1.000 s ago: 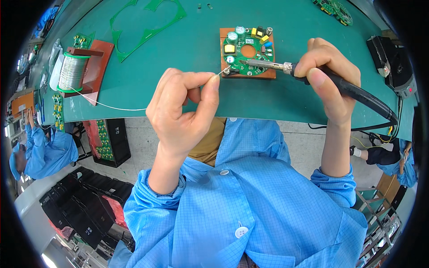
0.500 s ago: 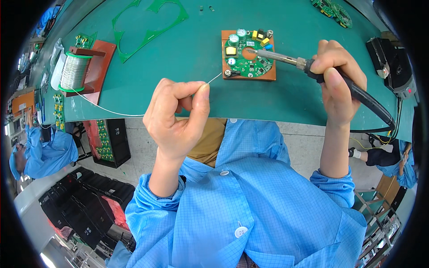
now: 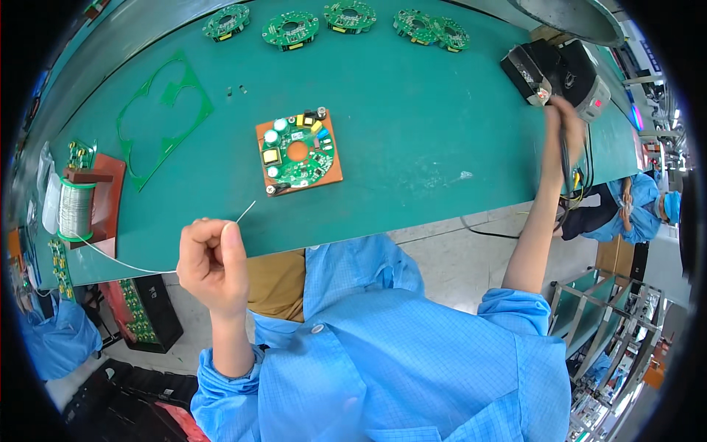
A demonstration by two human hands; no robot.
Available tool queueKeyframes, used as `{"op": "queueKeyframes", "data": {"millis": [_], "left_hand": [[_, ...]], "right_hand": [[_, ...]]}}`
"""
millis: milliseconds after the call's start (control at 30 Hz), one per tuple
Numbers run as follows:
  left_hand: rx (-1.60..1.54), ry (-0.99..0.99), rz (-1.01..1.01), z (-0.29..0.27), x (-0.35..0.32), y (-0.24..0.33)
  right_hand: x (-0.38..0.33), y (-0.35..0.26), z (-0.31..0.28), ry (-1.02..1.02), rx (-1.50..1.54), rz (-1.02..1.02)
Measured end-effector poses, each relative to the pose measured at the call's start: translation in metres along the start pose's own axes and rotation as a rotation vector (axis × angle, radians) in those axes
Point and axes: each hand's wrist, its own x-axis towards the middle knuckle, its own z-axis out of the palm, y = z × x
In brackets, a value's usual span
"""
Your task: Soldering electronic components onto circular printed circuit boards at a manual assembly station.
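My left hand [image 3: 213, 265] pinches a thin solder wire [image 3: 247, 210] between thumb and fingertips over the bench's near edge. Its free end points up and to the right, and behind the hand it runs back to the solder spool [image 3: 76, 212]. At the far right my right hand [image 3: 565, 124], slightly blurred, grips the soldering iron, whose dark cable hangs below it. The iron's tip end is at the black soldering stand [image 3: 532, 72]; most of its body is hidden. A green circuit board [image 3: 313, 171] lies on a square brown fixture [image 3: 333, 168], touched by neither hand.
Several round circuit boards [image 3: 350, 16] line the far side of the green bench [image 3: 412, 132]. A cut-out green panel frame [image 3: 158, 166] lies left of the fixture. The spool sits on a reddish-brown holder [image 3: 110, 195]. Another person [image 3: 633, 210] sits at the far right.
My right hand has carried the soldering iron from the board over to the black stand at the right. My left hand still pinches the wire. The view has swung right.
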Motion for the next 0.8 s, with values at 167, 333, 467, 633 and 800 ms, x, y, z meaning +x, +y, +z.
{"op": "queueKeyframes", "data": {"millis": [167, 333, 467, 633, 800], "left_hand": [[0.051, -0.043, 0.062, 0.001, 0.002, 0.000], [0.107, 0.000, 0.050, 0.005, 0.000, 0.000], [0.048, 0.046, -0.013, 0.008, -0.001, -0.004], [0.007, 0.056, 0.032, 0.008, 0.000, -0.010], [0.015, 0.056, 0.075, 0.008, 0.000, -0.012]], "right_hand": [[-0.009, -0.030, -0.004, -0.008, 0.352, 0.435], [-0.014, -0.116, 0.016, -0.223, 1.257, 0.531], [-0.020, -0.162, 0.029, -0.537, 1.309, 0.469], [-0.018, -0.182, 0.039, -0.553, 1.227, 0.349], [-0.017, -0.184, 0.039, -0.601, 1.218, 0.357]]}}
